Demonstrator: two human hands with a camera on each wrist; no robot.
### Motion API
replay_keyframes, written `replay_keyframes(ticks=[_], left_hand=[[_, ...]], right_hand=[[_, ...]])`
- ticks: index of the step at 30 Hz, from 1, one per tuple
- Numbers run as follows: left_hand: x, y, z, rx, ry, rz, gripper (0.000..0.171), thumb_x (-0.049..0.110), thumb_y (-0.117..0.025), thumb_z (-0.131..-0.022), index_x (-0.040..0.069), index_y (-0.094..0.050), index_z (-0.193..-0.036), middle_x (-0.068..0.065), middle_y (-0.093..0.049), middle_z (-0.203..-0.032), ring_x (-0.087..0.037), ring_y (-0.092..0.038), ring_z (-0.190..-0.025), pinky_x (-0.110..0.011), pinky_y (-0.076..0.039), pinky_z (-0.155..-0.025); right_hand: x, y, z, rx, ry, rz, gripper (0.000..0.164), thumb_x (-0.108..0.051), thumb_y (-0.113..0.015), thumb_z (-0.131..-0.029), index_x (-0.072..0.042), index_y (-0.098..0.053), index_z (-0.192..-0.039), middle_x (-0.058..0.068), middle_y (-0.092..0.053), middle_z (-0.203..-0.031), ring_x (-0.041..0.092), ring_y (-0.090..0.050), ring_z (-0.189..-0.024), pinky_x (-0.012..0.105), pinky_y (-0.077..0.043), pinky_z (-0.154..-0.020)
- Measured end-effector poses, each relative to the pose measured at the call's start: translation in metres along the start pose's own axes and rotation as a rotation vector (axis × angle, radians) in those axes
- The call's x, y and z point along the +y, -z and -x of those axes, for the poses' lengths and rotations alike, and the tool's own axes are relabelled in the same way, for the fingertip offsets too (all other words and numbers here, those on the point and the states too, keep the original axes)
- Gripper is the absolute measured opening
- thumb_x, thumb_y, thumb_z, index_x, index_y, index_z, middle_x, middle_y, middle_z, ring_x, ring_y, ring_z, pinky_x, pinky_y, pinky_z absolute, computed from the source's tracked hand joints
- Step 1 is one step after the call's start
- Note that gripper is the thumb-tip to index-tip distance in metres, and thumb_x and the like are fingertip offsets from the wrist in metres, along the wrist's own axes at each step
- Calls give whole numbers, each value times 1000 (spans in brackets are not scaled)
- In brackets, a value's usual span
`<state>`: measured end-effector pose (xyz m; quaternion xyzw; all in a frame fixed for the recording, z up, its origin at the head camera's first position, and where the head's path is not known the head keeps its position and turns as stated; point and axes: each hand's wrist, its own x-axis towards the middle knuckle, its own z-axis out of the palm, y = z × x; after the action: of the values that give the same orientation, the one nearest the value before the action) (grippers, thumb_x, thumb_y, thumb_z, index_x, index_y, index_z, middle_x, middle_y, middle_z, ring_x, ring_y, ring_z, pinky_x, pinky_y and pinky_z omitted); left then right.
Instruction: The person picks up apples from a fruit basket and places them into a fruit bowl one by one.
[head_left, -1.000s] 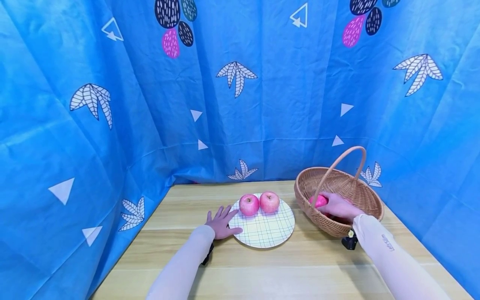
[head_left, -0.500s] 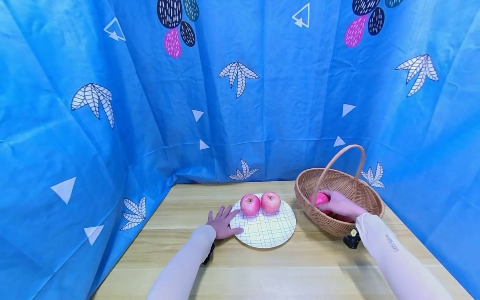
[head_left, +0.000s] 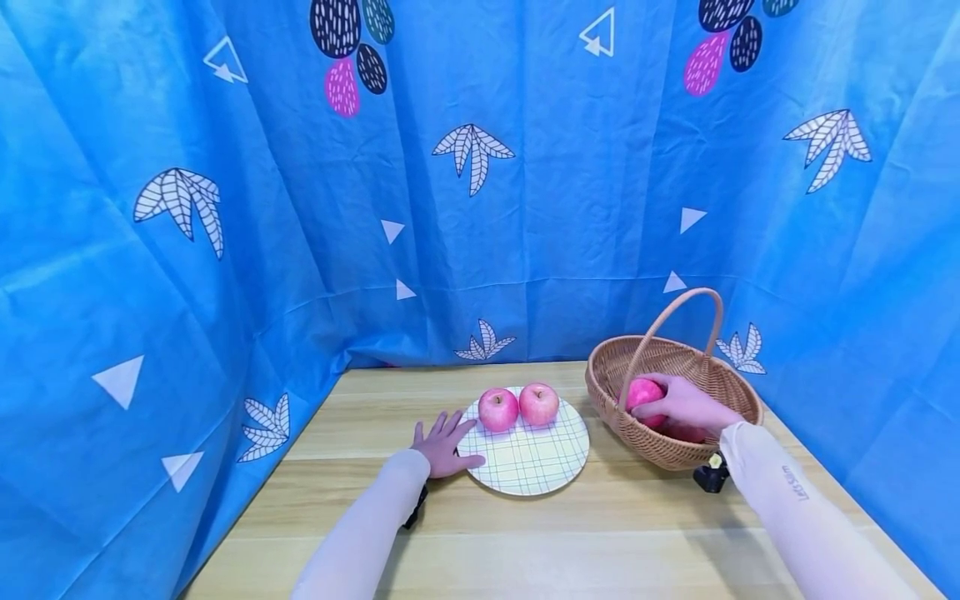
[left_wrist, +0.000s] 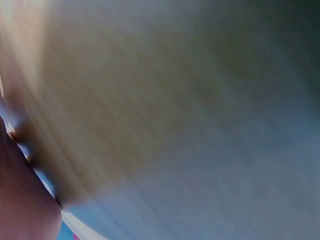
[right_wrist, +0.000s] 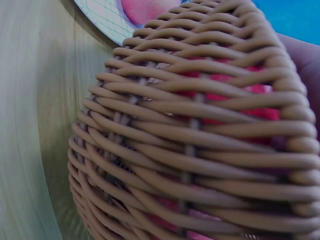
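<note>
At left we see the left hand (head_left: 444,450), released with fingers spread, at the rim of a checked plate (head_left: 525,467). Two pink apples (head_left: 498,410) sit side by side toward the plate's far edge. At right, inside a wicker basket (head_left: 726,387) on the worktop (head_left: 570,550), the right hand (head_left: 692,406) grasps a red apple (head_left: 642,393); we note another reddish fruit (head_left: 686,432), partly hidden.
</note>
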<state>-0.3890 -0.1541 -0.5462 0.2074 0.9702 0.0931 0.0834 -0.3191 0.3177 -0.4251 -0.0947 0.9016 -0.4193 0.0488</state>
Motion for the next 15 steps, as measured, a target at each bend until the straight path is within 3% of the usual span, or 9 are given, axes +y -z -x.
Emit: replay_keyframes(ticks=[7,15], left_hand=[[3,3,2,-5,0,-6,101,94,-35,-78,39,-19,-161,0,-8,-171,-33,-1,-158,-71,3,-119],[-2,-3,-3,12,-4,-15,101,96,-35,-76,42,-19,-160,3,-7,-171,-32,-3,-158,-72,-1,-118]], right_hand=[[-1,8,7,17,25,53,71,-35,-83,-82,-9,-53,-142,12,-69,-114,20,-66,-97,35,-55,-81],[-8,13,21,9,46,-5,67,-28,-81,-85,-8,-53,-142,15,-68,-117,22,-66,-97,35,-57,-80]])
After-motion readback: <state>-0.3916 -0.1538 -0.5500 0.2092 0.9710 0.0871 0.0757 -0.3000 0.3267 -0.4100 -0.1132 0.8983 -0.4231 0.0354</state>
